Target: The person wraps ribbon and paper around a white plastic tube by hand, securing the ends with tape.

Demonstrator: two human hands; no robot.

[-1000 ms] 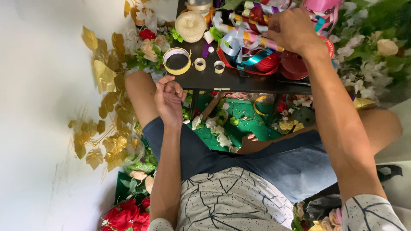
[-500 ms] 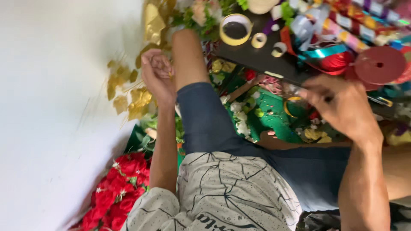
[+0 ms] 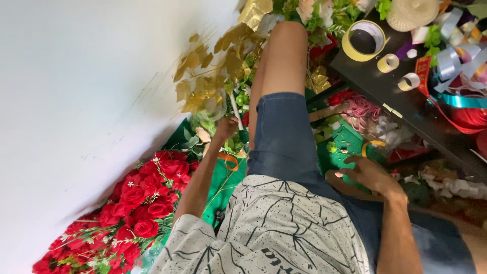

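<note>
I sit with my legs stretched out among artificial flowers. My left hand (image 3: 225, 128) reaches down past my left knee into the greenery under a gold leaf branch (image 3: 203, 86). Its fingers are curled around a pale stem (image 3: 235, 109). My right hand (image 3: 369, 176) hovers between my legs over a green sheet (image 3: 350, 144), fingers loosely spread, with nothing visible in it. An orange ribbon loop (image 3: 229, 159) lies just below my left forearm.
A bunch of red roses (image 3: 137, 208) lies at the lower left against a white wall (image 3: 76, 101). A dark low table (image 3: 375, 86) at the upper right carries a yellow tape roll (image 3: 362, 39), small tape rolls, ribbons and a straw hat (image 3: 411, 12).
My right hand came down from the table to the green sheet between my legs. My left hand dropped from beside my knee into the foliage. The view shifted left and down.
</note>
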